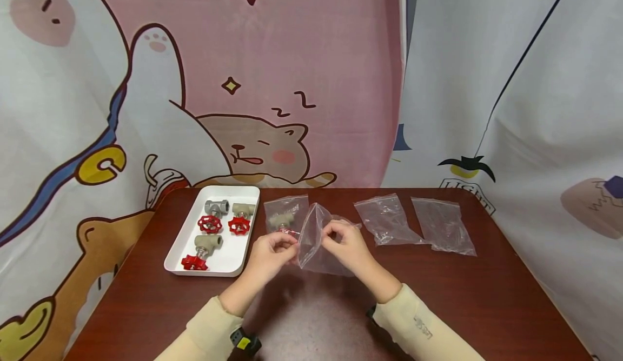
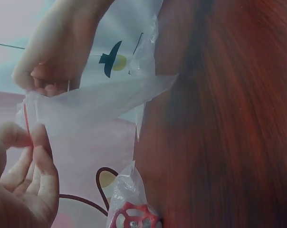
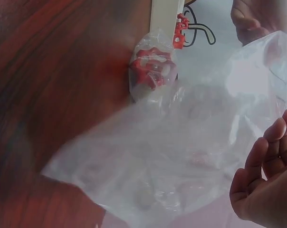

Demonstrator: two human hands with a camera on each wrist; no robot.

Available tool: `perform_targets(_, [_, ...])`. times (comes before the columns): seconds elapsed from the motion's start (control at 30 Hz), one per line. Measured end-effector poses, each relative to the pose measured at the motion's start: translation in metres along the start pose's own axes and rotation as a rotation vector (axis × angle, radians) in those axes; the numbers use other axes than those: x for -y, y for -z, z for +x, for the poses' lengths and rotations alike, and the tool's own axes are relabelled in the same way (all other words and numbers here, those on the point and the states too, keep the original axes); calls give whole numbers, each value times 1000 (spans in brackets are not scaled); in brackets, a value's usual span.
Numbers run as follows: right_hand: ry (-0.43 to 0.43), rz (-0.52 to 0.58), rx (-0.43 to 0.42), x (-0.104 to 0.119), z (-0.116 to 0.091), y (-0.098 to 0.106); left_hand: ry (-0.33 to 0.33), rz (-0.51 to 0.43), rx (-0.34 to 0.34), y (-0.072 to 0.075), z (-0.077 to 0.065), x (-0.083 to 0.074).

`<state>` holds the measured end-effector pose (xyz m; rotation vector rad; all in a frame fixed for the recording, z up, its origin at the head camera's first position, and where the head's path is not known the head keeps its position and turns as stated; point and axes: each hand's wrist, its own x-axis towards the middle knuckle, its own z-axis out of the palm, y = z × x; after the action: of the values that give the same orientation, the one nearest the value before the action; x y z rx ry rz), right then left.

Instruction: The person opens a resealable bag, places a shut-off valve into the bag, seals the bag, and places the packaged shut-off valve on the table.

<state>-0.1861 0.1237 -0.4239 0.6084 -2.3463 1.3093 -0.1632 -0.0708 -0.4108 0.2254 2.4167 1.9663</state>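
Above the table's middle, a clear zip bag hangs between my two hands with its mouth spread apart. My left hand pinches one side of its rim, and a red seal line shows by those fingers in the left wrist view. The opposite side is pinched by my right hand. I see nothing inside this bag. Just behind my left hand lies another bag holding a valve; its red handwheel shows through the plastic in the right wrist view.
On the left, a white tray carries three valves with red handwheels: a grey one and two beige-bodied ones, far right and near. Two flat clear bags lie on the right of the brown table.
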Motion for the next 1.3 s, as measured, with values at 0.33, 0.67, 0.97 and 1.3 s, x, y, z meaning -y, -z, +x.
perform_targets(0.33, [89, -4, 61, 0, -6, 0, -138, 200, 33, -1, 3, 19])
perform_targets(0.67, [139, -245, 272, -7, -31, -2, -42, 57, 32, -2, 6, 27])
perform_targets(0.97, [215, -582, 254, -17, -48, -4, 94, -129, 19, -4, 3, 26])
perform_targets(1.3, [305, -542, 96, -18, -43, 8, -313, 448, 78, 6, 2, 32])
